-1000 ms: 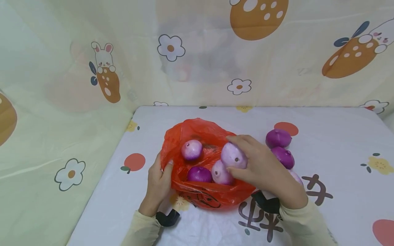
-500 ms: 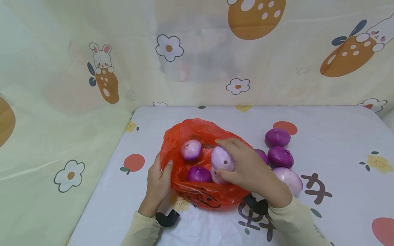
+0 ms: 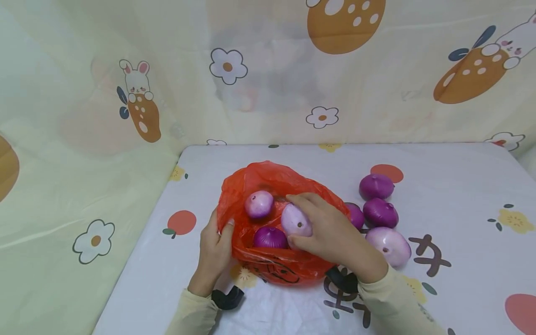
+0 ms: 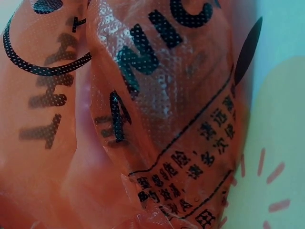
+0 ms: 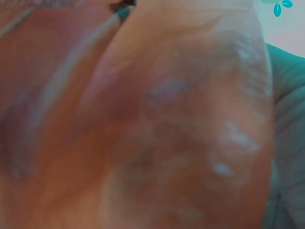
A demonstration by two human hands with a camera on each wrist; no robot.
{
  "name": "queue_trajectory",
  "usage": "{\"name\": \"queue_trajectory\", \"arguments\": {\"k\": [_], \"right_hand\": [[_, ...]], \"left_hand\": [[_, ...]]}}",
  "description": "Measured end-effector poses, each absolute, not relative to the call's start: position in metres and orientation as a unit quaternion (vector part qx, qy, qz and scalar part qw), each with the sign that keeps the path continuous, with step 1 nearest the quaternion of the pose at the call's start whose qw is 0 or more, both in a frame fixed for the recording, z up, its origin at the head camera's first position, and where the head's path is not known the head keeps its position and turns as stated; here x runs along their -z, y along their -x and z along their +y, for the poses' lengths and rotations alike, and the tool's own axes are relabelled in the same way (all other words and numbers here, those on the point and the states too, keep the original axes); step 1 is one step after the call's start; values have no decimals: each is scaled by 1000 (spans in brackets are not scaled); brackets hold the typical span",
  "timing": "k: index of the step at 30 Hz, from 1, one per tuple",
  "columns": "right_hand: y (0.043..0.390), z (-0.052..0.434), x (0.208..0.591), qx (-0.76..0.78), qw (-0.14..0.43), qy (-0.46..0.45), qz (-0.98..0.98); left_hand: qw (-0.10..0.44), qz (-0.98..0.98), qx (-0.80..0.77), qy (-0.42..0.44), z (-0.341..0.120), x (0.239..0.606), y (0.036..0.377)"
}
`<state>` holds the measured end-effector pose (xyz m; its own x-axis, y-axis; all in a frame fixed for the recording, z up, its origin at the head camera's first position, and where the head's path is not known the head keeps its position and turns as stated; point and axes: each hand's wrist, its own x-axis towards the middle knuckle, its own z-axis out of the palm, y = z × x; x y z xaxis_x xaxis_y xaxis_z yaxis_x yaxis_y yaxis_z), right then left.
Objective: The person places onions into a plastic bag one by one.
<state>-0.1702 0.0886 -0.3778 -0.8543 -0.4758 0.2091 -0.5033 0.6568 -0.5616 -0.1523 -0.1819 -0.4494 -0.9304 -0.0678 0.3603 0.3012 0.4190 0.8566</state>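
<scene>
- Red plastic film, mouth open upward: I have the red bag [image 3: 268, 174] on the counter [image 3: 456, 190], left of centre from where I watch.
- Right hand [image 3: 328, 230]: grip closed round the held onion [image 3: 295, 218], thumb on its near side, fingers on its far side.
- The held onion lies at the left end of that grip, in the right half of the bag's mouth. I cannot tell whether its underside touches anything.
- Long axis faint, the body being nearly round; to my eye it slants from far left to near right.
- The relation I would mind, as I judge it: the dark purple onion [image 3: 269, 237] in the bag sits just left and slightly near of the held onion. Touching or apart, I cannot say.
- Bare red film shows between the held onion and the small pale onion [image 3: 259, 204], which lies far left in the bag.
- Left hand [image 3: 214, 251]: grip pinching the bag's left rim; the right hand is the nearer to the held onion.
- Right of the bag: far onion [image 3: 376, 186], middle onion [image 3: 380, 212], near pale onion [image 3: 389, 246], plus a part-hidden onion [image 3: 354, 215].
- Right wrist view too blurred for me to check contact.
</scene>
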Motion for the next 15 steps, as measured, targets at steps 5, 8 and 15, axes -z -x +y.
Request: {"name": "queue_trajectory", "arguments": {"k": [5, 8, 15], "right_hand": [[171, 88, 379, -315, 16, -271, -909], [171, 88, 379, -314, 15, -270, -910], [171, 88, 380, -312, 12, -266, -912]], "left_hand": [[173, -824, 535, 72, -182, 449, 152], [174, -824, 534, 72, -182, 450, 152], [172, -824, 534, 75, -183, 450, 152]]}}
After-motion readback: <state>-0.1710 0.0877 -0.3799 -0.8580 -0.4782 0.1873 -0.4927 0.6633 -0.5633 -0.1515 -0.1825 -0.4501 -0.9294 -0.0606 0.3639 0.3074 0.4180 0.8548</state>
